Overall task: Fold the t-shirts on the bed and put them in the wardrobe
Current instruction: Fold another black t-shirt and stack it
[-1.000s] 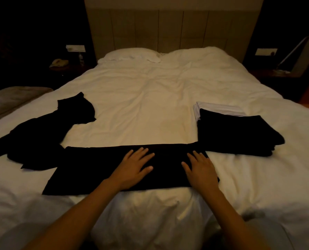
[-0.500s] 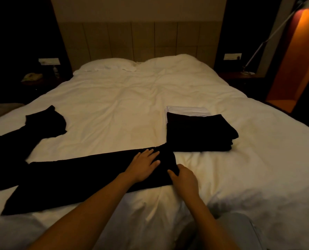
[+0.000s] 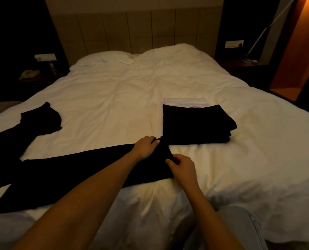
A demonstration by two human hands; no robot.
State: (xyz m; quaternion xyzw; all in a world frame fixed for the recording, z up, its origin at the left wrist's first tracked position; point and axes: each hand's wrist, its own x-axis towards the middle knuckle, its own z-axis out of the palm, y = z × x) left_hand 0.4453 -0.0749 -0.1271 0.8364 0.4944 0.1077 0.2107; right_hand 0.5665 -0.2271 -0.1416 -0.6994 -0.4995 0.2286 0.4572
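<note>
So the black shirt [image 3: 78, 177] is folded into a long strip across the near part of the bed [image 3: 123, 105], long axis running roughly from 8 o'clock up to 2 o'clock. Both hands are at its right end, which is the bit that matters. The left hand [image 3: 145, 147] has its fingers curled round the far corner of that end, and the right hand [image 3: 183, 167] pinches the near corner, thumb and fingers closed on the cloth. So neither hand is spread wide, both are holding shirt.

The whole rest of the strip lies off toward 8 o'clock from the hands, under and past the left forearm. My guess is the next move is lifting this end and carrying it over to the left to halve the strip, so the fold has to travel along that long axis. The two hands look about equally near, one on each corner, which should keep the edge square.

The stack [image 3: 195, 123] of done shirts sits just beside the gripped end, at about 1 o'clock from the hands, black ones over a white one [image 3: 184, 102]. Whether the strip's tip touches it I can't tell, black on black. One more unfolded shirt [image 3: 40, 117] is rumpled out at 10 o'clock. No wardrobe in view yet.
</note>
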